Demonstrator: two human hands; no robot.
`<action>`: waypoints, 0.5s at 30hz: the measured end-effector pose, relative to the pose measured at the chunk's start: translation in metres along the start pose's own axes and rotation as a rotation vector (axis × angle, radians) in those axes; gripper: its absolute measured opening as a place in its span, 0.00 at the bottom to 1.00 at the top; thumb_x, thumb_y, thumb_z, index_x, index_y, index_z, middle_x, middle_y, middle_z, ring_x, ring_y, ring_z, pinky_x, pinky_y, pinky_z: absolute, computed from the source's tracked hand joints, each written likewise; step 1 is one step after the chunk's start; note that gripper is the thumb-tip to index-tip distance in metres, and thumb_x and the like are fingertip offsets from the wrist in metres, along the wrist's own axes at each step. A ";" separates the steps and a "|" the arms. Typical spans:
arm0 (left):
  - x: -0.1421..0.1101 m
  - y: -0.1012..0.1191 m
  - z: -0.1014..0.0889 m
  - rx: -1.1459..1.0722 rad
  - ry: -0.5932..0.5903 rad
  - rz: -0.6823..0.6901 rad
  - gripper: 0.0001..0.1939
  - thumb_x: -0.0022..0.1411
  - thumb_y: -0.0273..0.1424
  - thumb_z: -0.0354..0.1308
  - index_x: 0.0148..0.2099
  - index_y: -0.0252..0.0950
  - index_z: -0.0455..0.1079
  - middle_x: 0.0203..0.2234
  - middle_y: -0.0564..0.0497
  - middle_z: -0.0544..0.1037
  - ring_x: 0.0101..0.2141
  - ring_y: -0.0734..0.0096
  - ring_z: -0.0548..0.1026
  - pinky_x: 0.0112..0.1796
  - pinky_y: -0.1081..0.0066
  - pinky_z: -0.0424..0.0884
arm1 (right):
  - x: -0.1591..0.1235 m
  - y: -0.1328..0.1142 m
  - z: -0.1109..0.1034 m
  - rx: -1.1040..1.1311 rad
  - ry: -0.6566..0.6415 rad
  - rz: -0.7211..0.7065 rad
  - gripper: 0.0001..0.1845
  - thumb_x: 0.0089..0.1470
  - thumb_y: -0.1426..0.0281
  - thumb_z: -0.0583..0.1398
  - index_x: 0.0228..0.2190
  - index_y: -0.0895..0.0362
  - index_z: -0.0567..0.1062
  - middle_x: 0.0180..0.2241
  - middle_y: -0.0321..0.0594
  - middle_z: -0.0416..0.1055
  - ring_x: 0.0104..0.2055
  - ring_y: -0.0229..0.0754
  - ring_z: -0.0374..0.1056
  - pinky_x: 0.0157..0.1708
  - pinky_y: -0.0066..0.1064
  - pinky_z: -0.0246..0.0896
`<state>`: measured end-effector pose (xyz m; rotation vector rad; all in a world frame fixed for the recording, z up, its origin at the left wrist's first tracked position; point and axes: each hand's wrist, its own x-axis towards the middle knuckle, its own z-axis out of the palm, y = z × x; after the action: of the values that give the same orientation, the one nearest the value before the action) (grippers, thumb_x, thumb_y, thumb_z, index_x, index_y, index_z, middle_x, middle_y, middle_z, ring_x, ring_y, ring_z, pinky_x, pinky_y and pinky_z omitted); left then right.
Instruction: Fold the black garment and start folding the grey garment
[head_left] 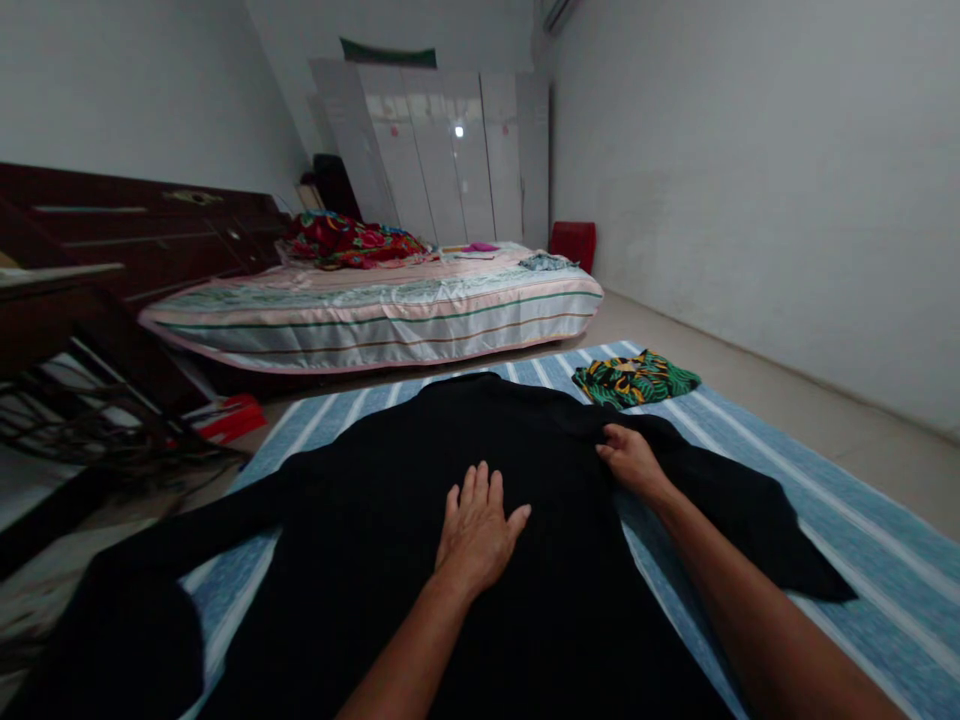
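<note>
A black long-sleeved garment [390, 540] lies spread out in front of me, its sleeves reaching to both sides. My left hand [478, 525] rests flat on the middle of the garment, fingers stretched out. At the base of the right sleeve, my right hand [630, 458] has its fingers closed on the black fabric. Beneath the garment is a blue and white striped sheet [840, 490]. The near end of the garment runs out of view at the bottom.
A folded patterned cloth [637, 380] in green, yellow and black lies at the sheet's far right. Beyond stands a bed [390, 335] with a red floral blanket [352, 240] on it. A dark wooden table [52, 310] is at left, a wardrobe [442, 150] at the back.
</note>
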<state>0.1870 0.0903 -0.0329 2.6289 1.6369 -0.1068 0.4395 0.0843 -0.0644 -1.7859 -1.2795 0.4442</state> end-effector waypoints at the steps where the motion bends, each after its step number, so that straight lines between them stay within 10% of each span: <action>1: 0.000 0.000 -0.001 0.000 -0.001 0.001 0.37 0.64 0.50 0.33 0.66 0.28 0.49 0.65 0.40 0.45 0.64 0.55 0.41 0.59 0.53 0.44 | 0.000 0.000 0.000 0.011 0.003 -0.008 0.04 0.44 0.69 0.55 0.25 0.56 0.67 0.17 0.28 0.58 0.22 0.36 0.57 0.24 0.26 0.50; 15: -0.004 0.002 -0.008 0.005 -0.043 -0.012 0.37 0.65 0.49 0.33 0.66 0.29 0.47 0.65 0.41 0.43 0.64 0.56 0.41 0.60 0.53 0.43 | -0.006 -0.008 0.002 0.020 -0.033 0.053 0.29 0.42 0.68 0.62 0.48 0.60 0.67 0.28 0.35 0.68 0.29 0.39 0.66 0.29 0.28 0.59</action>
<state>0.1870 0.0866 -0.0245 2.6018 1.6416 -0.1667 0.4313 0.0804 -0.0599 -1.8061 -1.2491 0.5163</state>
